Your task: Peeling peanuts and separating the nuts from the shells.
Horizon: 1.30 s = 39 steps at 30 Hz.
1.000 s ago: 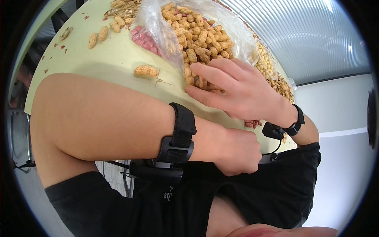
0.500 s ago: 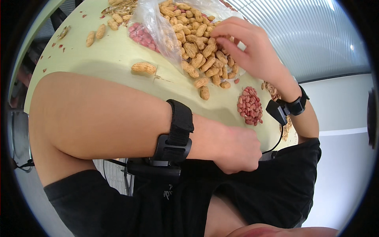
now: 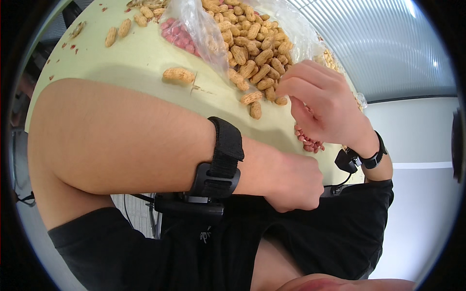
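Observation:
A heap of peanuts in their shells (image 3: 247,43) spills out of a clear plastic bag (image 3: 194,24) onto a pale green table (image 3: 131,58). My right hand (image 3: 330,109) hovers at the near edge of the heap, its fingertips pinched on a peanut (image 3: 281,100). Under that hand lies a small pile of red shelled kernels (image 3: 308,140). My left forearm lies across the table's front edge. My left hand (image 3: 291,182) is curled into a fist just below the edge, over my lap; whatever may be inside it is hidden.
One peanut (image 3: 178,74) lies apart, left of the heap, and more loose ones (image 3: 119,31) lie far left with bits of red skin. More red kernels (image 3: 177,36) show through the bag. Both wrists wear black bands (image 3: 218,160).
My right hand reached up into the heap, then drew back toward me with its fingers pinched together. The red kernels by the edge came into sight. My left arm stayed still.

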### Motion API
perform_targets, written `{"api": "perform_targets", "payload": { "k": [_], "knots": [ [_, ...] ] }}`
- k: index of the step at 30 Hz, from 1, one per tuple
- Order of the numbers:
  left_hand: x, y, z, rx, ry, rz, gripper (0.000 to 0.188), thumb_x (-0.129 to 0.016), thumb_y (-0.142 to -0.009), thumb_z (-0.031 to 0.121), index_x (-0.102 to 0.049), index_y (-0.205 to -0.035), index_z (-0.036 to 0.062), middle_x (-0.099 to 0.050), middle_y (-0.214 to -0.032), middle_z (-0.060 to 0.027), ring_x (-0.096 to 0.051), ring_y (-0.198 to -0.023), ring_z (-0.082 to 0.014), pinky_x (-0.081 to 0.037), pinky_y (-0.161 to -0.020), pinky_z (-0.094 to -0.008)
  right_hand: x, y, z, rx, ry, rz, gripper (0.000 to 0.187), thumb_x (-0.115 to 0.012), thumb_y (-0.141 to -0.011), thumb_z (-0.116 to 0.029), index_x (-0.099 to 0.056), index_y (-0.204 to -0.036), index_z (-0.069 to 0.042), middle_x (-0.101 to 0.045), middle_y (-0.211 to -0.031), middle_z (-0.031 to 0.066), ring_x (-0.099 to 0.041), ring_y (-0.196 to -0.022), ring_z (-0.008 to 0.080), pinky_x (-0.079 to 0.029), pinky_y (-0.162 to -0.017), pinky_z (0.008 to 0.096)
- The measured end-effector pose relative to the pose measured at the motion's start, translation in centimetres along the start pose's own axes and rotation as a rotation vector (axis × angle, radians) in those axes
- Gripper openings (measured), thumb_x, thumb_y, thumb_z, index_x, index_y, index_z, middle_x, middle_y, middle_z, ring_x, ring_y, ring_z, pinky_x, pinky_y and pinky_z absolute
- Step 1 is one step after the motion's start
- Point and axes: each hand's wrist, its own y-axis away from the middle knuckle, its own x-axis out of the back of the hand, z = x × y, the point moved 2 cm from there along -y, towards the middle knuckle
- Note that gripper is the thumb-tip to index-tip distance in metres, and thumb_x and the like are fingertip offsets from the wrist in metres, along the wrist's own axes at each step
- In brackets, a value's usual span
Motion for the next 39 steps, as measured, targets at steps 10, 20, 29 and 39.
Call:
{"api": "perform_targets", "payload": {
  "k": [10, 20, 29, 39],
  "knots": [
    [-1.1, -0.2, -0.1, 0.090, 0.059, 0.062, 0.009, -0.069, -0.070, 0.015, -0.071, -0.067, 0.0074, -0.068, -0.068, -0.0130, -0.069, -0.067, -0.0342, -0.053, -0.059, -0.0484, -0.2, -5.3, -2.8, 0.179, -0.165, 0.270, 0.017, -0.072, -0.076, -0.001, -0.065, -0.091, -0.007, -0.063, -0.091, 0.0068, -0.059, -0.088, 0.0292, -0.049, -0.075, 0.0393],
    [-1.0, -0.4, -0.1, 0.010, 0.059, -0.033, 0.008, -0.071, -0.072, 0.013, -0.073, -0.072, 0.0057, -0.070, -0.072, -0.0119, -0.071, -0.074, -0.0349, -0.055, -0.066, -0.0473, -2.6, -9.5, -3.6, 0.235, 0.124, 0.207, 0.013, -0.071, -0.075, -0.018, -0.068, -0.079, -0.006, -0.066, -0.090, 0.0051, -0.057, -0.093, 0.0226, -0.046, -0.079, 0.0350],
    [1.4, -0.3, 0.3, -0.006, -0.006, -0.016, 0.010, -0.072, -0.072, 0.015, -0.073, -0.070, 0.0051, -0.070, -0.071, -0.0112, -0.071, -0.072, -0.0340, -0.055, -0.064, -0.0466, -2.3, -9.4, -3.0, 0.233, 0.033, 0.215, 0.020, -0.075, -0.072, -0.012, -0.060, -0.083, -0.007, -0.059, -0.087, 0.0044, -0.052, -0.089, 0.0261, -0.045, -0.076, 0.0375],
    [0.7, -1.1, 0.0, -0.021, 0.021, -0.098, 0.016, -0.068, -0.075, 0.019, -0.076, -0.083, 0.0063, -0.072, -0.080, -0.0150, -0.071, -0.079, -0.0374, -0.056, -0.069, -0.0480, 1.5, -7.9, -0.2, 0.070, 0.057, 0.302, 0.016, -0.062, -0.072, -0.004, -0.056, -0.086, -0.002, -0.054, -0.077, 0.0108, -0.055, -0.076, 0.0330, -0.046, -0.070, 0.0394]
  ]
}}
